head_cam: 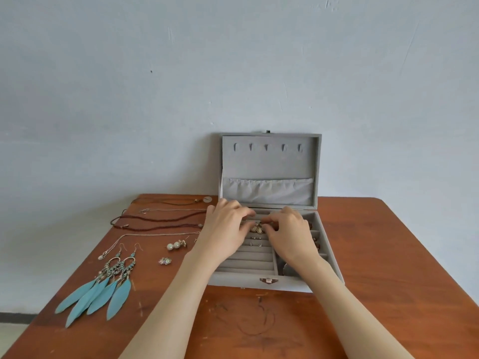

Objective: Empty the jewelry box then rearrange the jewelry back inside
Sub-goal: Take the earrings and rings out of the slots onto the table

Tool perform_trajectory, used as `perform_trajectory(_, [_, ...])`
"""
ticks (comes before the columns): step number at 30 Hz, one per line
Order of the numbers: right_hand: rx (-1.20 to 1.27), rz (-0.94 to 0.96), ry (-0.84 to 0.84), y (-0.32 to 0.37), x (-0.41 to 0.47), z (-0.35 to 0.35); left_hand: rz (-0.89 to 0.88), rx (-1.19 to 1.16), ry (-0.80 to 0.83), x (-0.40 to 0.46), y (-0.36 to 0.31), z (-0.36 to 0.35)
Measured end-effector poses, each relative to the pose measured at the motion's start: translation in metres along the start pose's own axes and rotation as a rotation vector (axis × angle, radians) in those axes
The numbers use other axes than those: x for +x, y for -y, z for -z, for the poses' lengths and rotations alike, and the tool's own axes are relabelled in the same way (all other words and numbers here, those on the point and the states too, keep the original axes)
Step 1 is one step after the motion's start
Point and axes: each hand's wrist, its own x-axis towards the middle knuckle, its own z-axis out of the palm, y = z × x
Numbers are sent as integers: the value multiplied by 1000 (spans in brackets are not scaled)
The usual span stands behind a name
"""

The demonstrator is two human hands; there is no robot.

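Note:
A grey velvet jewelry box [241,281] stands open on the table, its lid upright against the wall. Both hands are inside it over the ring-roll slots. My left hand [225,224] and my right hand [290,229] pinch a pair of pale drop earrings [257,228] between their fingertips at the upper slots. Small studs [256,241] sit in slots just below. The right-side compartments hold reddish pieces, partly hidden by my right hand. On the table to the left lie blue feather earrings [103,283], pearl earrings [174,245], a small stone pair [165,260] and several necklaces [160,218].
The wooden table [375,255] stands against a pale wall. Its left edge runs diagonally past the feather earrings, with floor below. A brown cord necklace with a round pendant [204,199] lies at the back left, beside the box lid.

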Motion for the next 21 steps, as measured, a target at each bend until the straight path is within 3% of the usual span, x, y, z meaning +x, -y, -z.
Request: perform_trajectory(21, [67, -83, 17, 1, 5, -1, 70, -55, 76, 4, -1, -6])
